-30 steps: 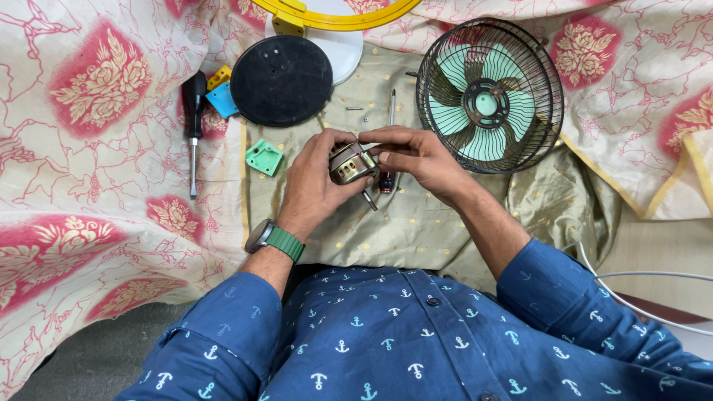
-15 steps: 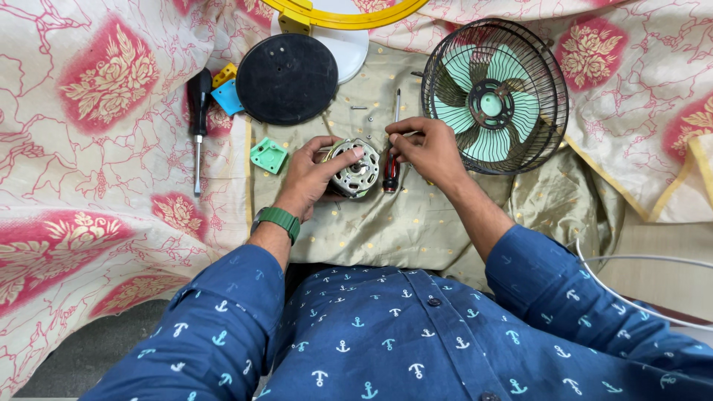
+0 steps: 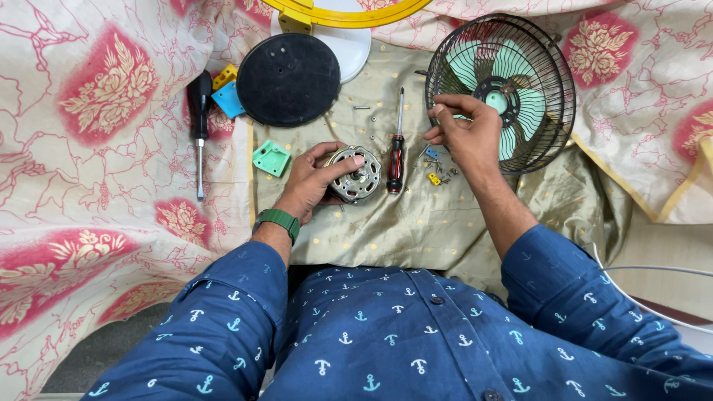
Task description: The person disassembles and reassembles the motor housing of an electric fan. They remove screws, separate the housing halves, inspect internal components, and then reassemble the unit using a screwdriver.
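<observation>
My left hand (image 3: 316, 178) grips a round metal fan motor (image 3: 359, 177) resting on the beige cloth (image 3: 416, 223). A red-and-black screwdriver (image 3: 397, 152) lies just right of the motor. My right hand (image 3: 464, 132) hovers above some small loose parts (image 3: 437, 172), its fingers curled with thumb and fingertips close together; whether it pinches something small I cannot tell. Behind it stands the black wire fan guard with teal blades (image 3: 505, 82).
A black round base plate (image 3: 288, 78) lies at the top centre with blue and yellow pieces (image 3: 226, 93) beside it. A second black-handled screwdriver (image 3: 199, 122) lies at left, a green plastic piece (image 3: 270, 157) near my left hand. Small screws (image 3: 368, 113) are scattered. White cable (image 3: 653, 267) at right.
My right hand let go of the red screwdriver, which now lies on the cloth, and moved right and up toward the fan guard. My left hand keeps holding the motor.
</observation>
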